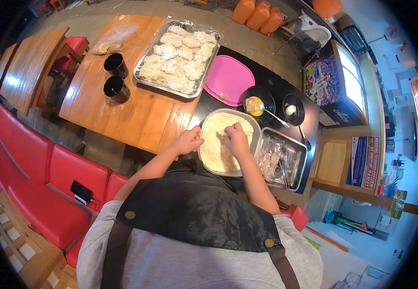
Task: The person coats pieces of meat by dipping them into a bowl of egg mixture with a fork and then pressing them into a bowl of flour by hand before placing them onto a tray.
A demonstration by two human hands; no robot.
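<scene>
A pale plastic tub [208,161] of breadcrumbs [217,149] stands at the table edge, close to my body. My left hand [189,140] is closed at the tub's left rim, its fingers curled against the edge. Over the crumbs, my right hand [237,140] has its fingers drawn together, and what is between them is hidden. To the right of the tub, a metal tray [293,189] holds raw-looking meat pieces [269,161] and tongs [283,173]. Beyond it, a black bowl [269,94] holds yellow beaten egg, a piece of food and a utensil [276,117].
A large metal tray [141,83] of breaded pieces [177,53] lies beyond. Near it are a pink lid [230,77], two black cups [116,90] and a black pan [293,103] with eggs. Red bench seats [74,164] run along the left.
</scene>
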